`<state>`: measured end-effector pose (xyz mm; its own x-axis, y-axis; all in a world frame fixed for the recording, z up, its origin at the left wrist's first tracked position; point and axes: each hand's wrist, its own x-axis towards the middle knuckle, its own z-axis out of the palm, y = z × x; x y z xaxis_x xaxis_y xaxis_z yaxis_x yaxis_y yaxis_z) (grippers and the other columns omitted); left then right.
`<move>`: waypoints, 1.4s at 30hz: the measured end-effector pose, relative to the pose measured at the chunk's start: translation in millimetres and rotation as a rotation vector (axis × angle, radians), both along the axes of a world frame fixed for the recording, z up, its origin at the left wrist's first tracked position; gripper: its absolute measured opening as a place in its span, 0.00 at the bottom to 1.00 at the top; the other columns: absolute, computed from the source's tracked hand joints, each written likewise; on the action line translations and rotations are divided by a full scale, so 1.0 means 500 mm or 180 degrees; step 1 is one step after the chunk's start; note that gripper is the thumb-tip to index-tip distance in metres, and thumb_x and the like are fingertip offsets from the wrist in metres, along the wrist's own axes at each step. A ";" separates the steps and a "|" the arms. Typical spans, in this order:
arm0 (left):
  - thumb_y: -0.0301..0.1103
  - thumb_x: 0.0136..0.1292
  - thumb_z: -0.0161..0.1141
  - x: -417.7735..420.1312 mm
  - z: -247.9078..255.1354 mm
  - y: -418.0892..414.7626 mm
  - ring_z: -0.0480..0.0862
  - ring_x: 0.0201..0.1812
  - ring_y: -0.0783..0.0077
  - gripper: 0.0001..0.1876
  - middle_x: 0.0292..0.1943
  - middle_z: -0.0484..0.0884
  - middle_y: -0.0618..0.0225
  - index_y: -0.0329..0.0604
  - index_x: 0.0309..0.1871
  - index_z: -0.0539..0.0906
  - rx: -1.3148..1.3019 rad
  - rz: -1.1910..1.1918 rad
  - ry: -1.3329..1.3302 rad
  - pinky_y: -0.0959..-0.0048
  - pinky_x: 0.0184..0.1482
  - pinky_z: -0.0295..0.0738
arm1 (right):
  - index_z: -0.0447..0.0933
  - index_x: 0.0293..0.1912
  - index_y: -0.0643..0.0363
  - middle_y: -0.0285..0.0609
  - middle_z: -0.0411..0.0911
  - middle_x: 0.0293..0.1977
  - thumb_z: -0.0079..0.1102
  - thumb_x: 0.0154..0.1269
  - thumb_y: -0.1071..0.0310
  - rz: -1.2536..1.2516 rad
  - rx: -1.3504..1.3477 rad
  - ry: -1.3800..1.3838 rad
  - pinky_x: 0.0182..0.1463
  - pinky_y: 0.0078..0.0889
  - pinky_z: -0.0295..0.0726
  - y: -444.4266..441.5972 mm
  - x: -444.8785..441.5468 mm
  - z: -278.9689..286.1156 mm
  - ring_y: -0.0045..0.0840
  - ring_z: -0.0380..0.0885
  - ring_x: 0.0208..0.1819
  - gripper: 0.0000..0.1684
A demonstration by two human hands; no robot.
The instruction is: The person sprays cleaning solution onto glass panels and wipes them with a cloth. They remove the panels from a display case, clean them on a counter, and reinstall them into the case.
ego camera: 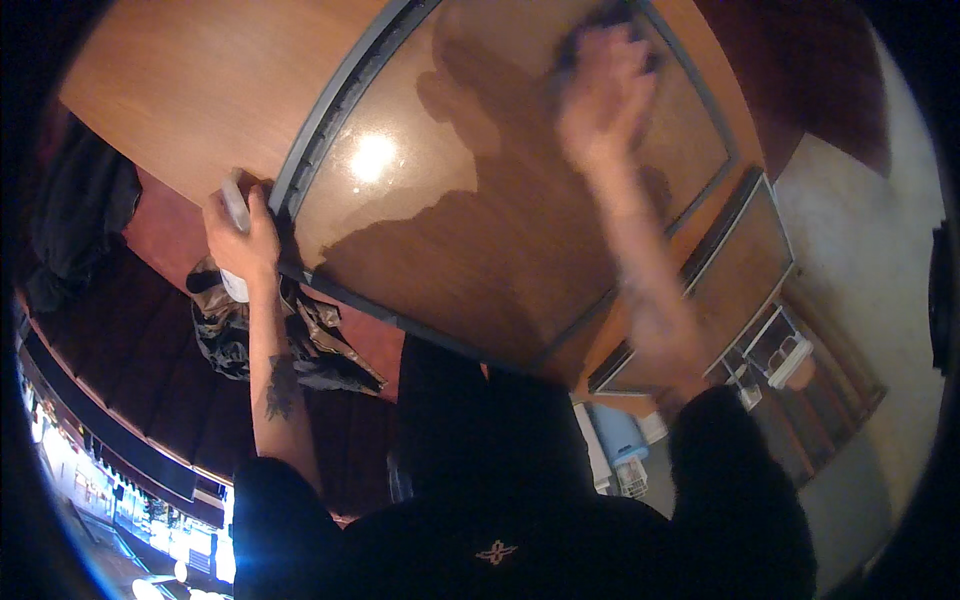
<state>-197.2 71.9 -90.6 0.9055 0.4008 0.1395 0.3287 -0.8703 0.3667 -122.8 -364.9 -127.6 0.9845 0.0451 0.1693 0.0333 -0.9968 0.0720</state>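
A large framed pane (397,277), see-through with a grey rim, lies before me over a wooden table (195,67). Its near edge reaches my body. My right hand (611,97), blurred, presses a dark cloth (577,52) onto the far right part of the pane. At the pane's left edge, my left hand (244,236) is closed around a white bottle (235,286), whose shape is mostly hidden by the fingers. A bright lamp glare and the shadow of my head and arm fall across the pane.
A smaller framed panel (750,247) lies to the right. Beyond it stands a slatted wooden piece (832,405) with white-trimmed items. Dark clothing (225,337) rests on a red seat (165,225) at left. A blue container (619,431) sits low on the right.
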 end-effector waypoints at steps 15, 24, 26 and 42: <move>0.60 0.63 0.65 0.025 -0.066 0.032 0.85 0.59 0.44 0.32 0.55 0.87 0.47 0.45 0.61 0.85 0.0414 0.0131 0.0146 0.52 0.59 0.77 | 0.70 0.73 0.54 0.50 0.63 0.77 0.54 0.71 0.56 -0.0033 0.0087 -0.0397 0.76 0.69 0.57 -0.348 -0.120 -0.030 0.51 0.53 0.81 0.34; 0.61 0.64 0.63 0.007 -0.062 0.057 0.86 0.58 0.46 0.30 0.55 0.88 0.52 0.53 0.61 0.87 0.0364 0.0067 0.0261 0.53 0.59 0.78 | 0.75 0.69 0.39 0.33 0.68 0.75 0.64 0.65 0.46 0.2347 0.1612 0.1891 0.76 0.60 0.63 0.016 -0.667 0.040 0.39 0.64 0.77 0.33; 0.64 0.64 0.62 -0.002 -0.090 0.125 0.86 0.59 0.47 0.30 0.55 0.89 0.54 0.55 0.61 0.87 0.0776 0.0234 0.0017 0.54 0.61 0.77 | 0.77 0.67 0.34 0.31 0.68 0.75 0.65 0.64 0.43 0.2104 0.1253 0.1282 0.75 0.66 0.62 -0.119 -0.556 0.048 0.40 0.64 0.77 0.33; 0.67 0.61 0.63 0.016 -0.054 0.048 0.86 0.58 0.47 0.34 0.53 0.89 0.53 0.50 0.60 0.87 0.0347 0.0351 0.0309 0.54 0.60 0.77 | 0.70 0.74 0.37 0.38 0.64 0.78 0.64 0.65 0.38 0.1103 0.1739 0.1846 0.78 0.63 0.58 0.153 -0.827 0.059 0.44 0.56 0.81 0.41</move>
